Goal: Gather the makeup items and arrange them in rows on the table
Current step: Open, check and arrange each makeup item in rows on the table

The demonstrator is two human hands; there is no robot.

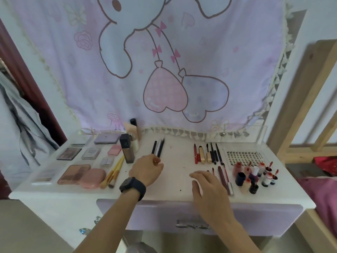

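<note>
At the near edge, above the purple drawer (164,214), two bare arms reach over the white table (175,181). The left hand (145,169), with a black watch (132,187) on the wrist, has its fingers curled around the near ends of three pencils (158,147), which lie side by side and point away. The right hand (207,185) is open, fingers spread and relaxed, low over the table; I cannot tell if it touches. Just beside its fingertips lie some thin sticks (224,178), and further right stand small bottles (254,177) in a close group. On the left side lie a pink case (93,178), some brushes (114,172) and flat palettes (69,153) in rows, with a tall bottle (127,149) upright behind the brushes. Farther on the right is a row of lipsticks (207,154) next to a lash tray (243,156). Behind everything hangs a pink cloth (164,70) with heart balloons.
</note>
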